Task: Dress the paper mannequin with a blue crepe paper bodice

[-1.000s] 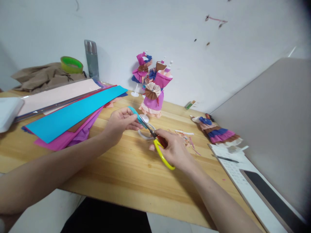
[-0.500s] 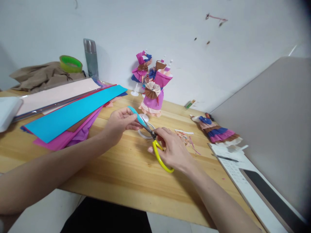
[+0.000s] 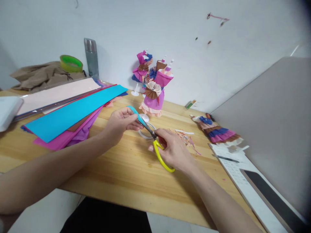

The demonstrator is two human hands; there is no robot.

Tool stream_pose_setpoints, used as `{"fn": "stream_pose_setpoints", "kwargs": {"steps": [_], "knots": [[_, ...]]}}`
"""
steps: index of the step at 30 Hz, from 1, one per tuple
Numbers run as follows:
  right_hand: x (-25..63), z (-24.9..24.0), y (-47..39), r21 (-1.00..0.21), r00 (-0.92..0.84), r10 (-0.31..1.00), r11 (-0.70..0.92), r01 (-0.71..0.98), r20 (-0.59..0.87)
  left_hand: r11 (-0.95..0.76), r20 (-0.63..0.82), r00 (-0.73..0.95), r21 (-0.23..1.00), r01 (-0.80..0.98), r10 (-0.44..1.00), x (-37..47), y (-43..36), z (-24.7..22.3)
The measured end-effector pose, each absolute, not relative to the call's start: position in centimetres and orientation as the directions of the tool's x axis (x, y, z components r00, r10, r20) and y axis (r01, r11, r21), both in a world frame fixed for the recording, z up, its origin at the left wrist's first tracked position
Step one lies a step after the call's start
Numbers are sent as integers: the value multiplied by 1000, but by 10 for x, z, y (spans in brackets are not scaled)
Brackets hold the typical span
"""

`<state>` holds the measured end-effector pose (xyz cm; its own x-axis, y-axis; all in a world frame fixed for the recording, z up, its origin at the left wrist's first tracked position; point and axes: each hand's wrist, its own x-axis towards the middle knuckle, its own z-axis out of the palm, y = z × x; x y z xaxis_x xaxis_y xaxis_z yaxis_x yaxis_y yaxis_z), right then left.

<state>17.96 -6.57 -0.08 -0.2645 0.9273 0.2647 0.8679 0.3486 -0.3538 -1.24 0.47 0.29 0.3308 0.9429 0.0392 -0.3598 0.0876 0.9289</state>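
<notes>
Between the thumb and fingers of my left hand (image 3: 121, 124) is a narrow strip of light-blue paper (image 3: 133, 110), curving up and over the fingertips. My right hand (image 3: 173, 147) grips scissors with yellow handles (image 3: 163, 161). Their dark blades point up and left, meeting the lower end of the strip close to my left fingertips. Whether the blades are fully closed is hard to make out. Under the blades a white tape roll (image 3: 143, 135) lies on the wooden table (image 3: 126, 174).
Coloured paper sheets (image 3: 73, 111) are stacked at left. Small dress forms in paper dresses (image 3: 155, 102) stand by the wall; another paper dress (image 3: 220, 131) lies at right. Paper scraps (image 3: 187, 139) are beyond my right hand. A white board (image 3: 233, 171) holds a phone-like dark slab (image 3: 262, 186).
Both hands, the strip and the scissors keep nearly the same place. The whole view has shifted very slightly.
</notes>
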Motion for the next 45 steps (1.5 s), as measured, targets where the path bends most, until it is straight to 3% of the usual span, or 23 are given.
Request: {"fn": "stream_pose_setpoints", "kwargs": {"steps": [8,25,45], "knots": [[180,-3,-64,-347,-268,911,373,860,315,100,24,325,928,-358,945,-12,5,4],[177,1,-68,-324,-237,946,301,897,222,80,67,383,931,-356,921,-10,3,-3],[177,-1,-67,-319,-253,933,329,889,256,130,37,397,913,-387,917,-8,-1,-5]]}}
